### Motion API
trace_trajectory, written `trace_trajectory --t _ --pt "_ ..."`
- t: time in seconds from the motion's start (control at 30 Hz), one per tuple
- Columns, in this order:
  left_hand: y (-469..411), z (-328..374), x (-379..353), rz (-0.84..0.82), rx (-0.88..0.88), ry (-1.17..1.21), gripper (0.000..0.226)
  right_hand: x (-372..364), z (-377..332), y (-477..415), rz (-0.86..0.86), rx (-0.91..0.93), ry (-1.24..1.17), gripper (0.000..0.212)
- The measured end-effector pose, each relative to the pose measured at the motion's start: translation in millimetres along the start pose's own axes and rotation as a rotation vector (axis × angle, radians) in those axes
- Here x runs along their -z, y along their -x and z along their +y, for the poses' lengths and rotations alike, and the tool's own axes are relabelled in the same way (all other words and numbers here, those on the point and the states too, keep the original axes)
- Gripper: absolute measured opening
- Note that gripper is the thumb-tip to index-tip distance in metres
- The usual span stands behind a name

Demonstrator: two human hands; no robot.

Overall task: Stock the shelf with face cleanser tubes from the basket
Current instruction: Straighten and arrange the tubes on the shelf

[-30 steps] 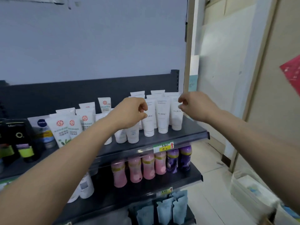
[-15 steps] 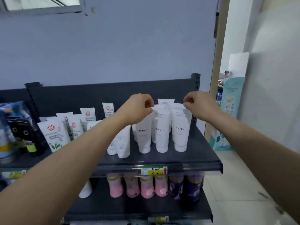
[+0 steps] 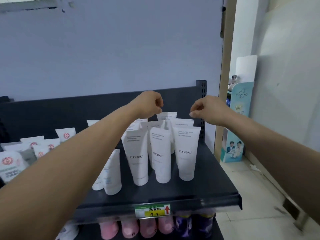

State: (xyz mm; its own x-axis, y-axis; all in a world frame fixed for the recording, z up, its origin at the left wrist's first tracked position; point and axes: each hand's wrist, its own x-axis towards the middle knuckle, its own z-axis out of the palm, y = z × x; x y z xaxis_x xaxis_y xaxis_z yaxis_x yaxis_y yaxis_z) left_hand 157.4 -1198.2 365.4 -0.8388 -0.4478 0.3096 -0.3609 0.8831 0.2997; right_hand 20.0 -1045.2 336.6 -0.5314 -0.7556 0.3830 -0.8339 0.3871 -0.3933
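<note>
The white FLORAL tubes (image 3: pixel 161 155) stand cap-down on the dark top shelf (image 3: pixel 216 179). Three are in a front row, with more packed close behind them towards 12 o'clock. The rearmost tube (image 3: pixel 167 116) rises highest at the back of the group.

The left hand (image 3: pixel 149 104) hangs at 11 o'clock of that rearmost tube. Its fingers are curled and its thumb and forefinger are drawn together right at the tube's top edge. Whether they pinch the edge or only hover against it cannot be told. The right hand (image 3: pixel 207 110) hangs at 2 o'clock of the group. It is curled too, thumb tip against fingertip, with nothing seen between them, just clear of the tube tops below it. The two hands are apart, with the rearmost tube between them.

At 8 o'clock of the group, two plainer white tubes (image 3: pixel 112 172) stand half hidden by the left forearm. Farther out at 9 o'clock is a crowd of red-emblem tubes (image 3: pixel 10 163). On the shelf's front rail at 6 o'clock is a green and yellow price tag (image 3: pixel 152 210). Under it, on the next shelf down, are pink bottles (image 3: pixel 147 229) with purple bottles (image 3: pixel 183 226) beside them at 3 o'clock. A teal display stand (image 3: pixel 240 108) stands on the floor at 3 o'clock of the shelf.
</note>
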Motion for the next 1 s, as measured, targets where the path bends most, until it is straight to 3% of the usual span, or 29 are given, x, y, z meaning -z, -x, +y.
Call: trace_trajectory --t 0.2,0.27,0.33,0.43,0.5,0.63,1.0 --pt "-58 -15 -10 -0.19 -0.081 -0.167 0.03 -16 1 -34 -0.287 -0.016 0.104 0.025" --pt "-73 -18 -16 -0.265 -0.104 -0.238 0.036 -22 3 -42 -0.316 -0.019 0.121 0.014" --pt "-84 -21 -21 -0.334 -0.107 -0.282 0.037 -25 6 -49 -0.312 -0.008 0.135 0.023" --pt "-96 -24 -28 -0.363 -0.125 -0.286 0.021 -27 9 -58 -0.303 0.008 0.154 0.034" --pt "-101 -26 -33 -0.346 -0.125 -0.29 0.012 -27 14 -65 -0.3 0.018 0.166 0.03" --pt "-102 -28 -42 -0.364 -0.072 -0.344 0.017 -27 28 -77 -0.267 0.035 0.195 0.009" --pt "-111 -39 -43 -0.292 0.043 -0.32 0.022 -43 45 -109 -0.107 0.053 0.108 0.017"
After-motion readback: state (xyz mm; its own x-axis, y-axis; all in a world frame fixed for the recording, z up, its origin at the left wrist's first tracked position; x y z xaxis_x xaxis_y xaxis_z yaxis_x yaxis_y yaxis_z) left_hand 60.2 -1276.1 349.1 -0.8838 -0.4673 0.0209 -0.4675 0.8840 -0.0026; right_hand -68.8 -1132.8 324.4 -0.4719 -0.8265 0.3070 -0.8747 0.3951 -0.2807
